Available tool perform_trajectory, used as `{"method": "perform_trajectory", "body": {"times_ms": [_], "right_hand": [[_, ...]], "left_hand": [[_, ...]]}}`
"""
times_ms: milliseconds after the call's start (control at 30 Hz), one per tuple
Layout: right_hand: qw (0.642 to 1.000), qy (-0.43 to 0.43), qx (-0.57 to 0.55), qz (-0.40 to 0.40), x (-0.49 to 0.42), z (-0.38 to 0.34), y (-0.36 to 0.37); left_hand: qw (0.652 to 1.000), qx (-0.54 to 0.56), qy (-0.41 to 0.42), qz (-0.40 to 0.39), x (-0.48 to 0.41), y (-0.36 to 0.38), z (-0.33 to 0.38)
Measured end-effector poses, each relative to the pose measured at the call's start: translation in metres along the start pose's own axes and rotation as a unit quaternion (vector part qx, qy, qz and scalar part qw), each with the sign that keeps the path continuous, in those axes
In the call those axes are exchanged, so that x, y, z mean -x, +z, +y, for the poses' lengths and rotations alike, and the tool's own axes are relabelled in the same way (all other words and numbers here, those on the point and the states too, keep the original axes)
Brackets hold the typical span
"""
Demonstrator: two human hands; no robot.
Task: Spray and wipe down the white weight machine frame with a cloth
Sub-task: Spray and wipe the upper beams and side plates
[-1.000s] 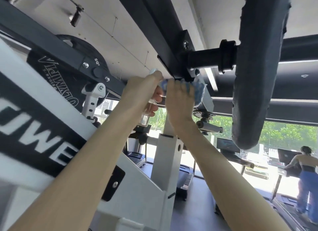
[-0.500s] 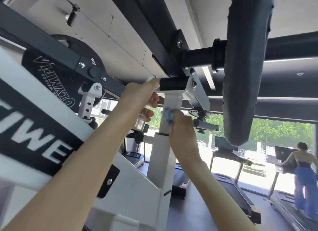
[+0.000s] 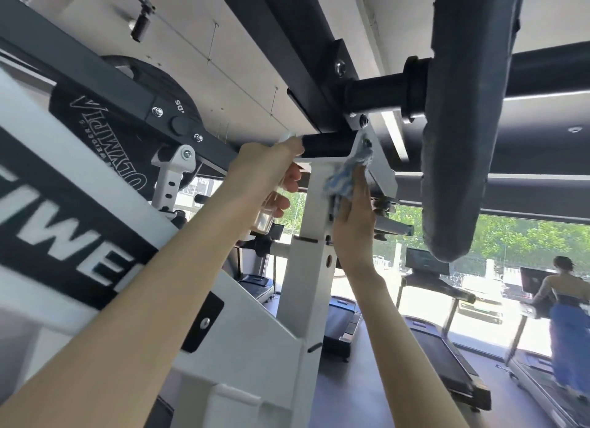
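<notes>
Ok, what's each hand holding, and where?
Left hand grips the clear spray bottle round its upper body; right hand presses the cloth flat against the white upright.

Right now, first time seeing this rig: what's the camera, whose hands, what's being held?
There is one picture, from a camera worn on a person's head; no robot is involved. Both bare hands reach up at a white weight machine frame. The left hand grips a small clear spray bottle. The right hand presses a blue-and-white cloth against the frame's upright post, just under a bracket. The big dark disc overhead is a weight plate. Behind stand treadmills.
</notes>
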State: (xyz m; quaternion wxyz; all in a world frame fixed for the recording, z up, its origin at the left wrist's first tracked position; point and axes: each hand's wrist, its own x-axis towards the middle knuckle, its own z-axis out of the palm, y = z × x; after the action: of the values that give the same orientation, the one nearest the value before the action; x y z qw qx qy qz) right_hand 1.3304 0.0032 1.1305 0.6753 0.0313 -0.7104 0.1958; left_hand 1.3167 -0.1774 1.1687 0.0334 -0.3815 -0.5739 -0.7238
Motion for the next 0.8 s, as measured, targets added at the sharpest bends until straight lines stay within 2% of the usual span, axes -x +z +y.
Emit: {"method": "perform_trajectory", "body": {"times_ms": [100,200,333,400,433,533,600,667,733,800], "right_hand": [[0.995,-0.009,0.019,-0.099,0.012,0.017,-0.007],[0.992,-0.004,0.042,-0.122,0.031,0.027,-0.026],[0.974,-0.162,0.130,-0.092,0.037,0.019,-0.042],[0.947,-0.240,0.194,-0.090,0.016,0.006,-0.029],[0.925,-0.267,0.244,-0.113,0.003,0.003,-0.019],[0.843,-0.319,0.398,-0.172,-0.006,0.006,0.010],[0.814,-0.333,0.420,-0.226,0.005,0.003,0.012],[0.813,-0.267,0.428,-0.292,0.009,-0.013,0.007],[0.821,-0.275,0.427,-0.260,0.014,-0.014,0.004],[0.837,-0.339,0.386,-0.188,0.033,-0.008,-0.002]], "left_hand": [[1.000,-0.019,0.004,0.008,0.001,0.001,0.001],[0.999,-0.040,0.004,-0.006,0.005,0.002,0.001],[0.997,-0.071,-0.002,-0.021,0.007,0.006,-0.001],[0.997,-0.074,0.003,-0.020,0.006,0.007,-0.001],[0.997,-0.074,0.007,-0.018,0.006,0.007,-0.001],[0.996,-0.090,-0.001,-0.004,0.006,0.006,-0.001],[0.994,-0.108,-0.012,-0.008,0.008,0.004,-0.001],[0.993,-0.111,-0.018,-0.024,0.012,0.004,-0.003],[0.994,-0.101,-0.024,-0.039,0.015,0.005,-0.004],[0.994,-0.090,-0.027,-0.052,0.017,0.005,-0.004]]}}
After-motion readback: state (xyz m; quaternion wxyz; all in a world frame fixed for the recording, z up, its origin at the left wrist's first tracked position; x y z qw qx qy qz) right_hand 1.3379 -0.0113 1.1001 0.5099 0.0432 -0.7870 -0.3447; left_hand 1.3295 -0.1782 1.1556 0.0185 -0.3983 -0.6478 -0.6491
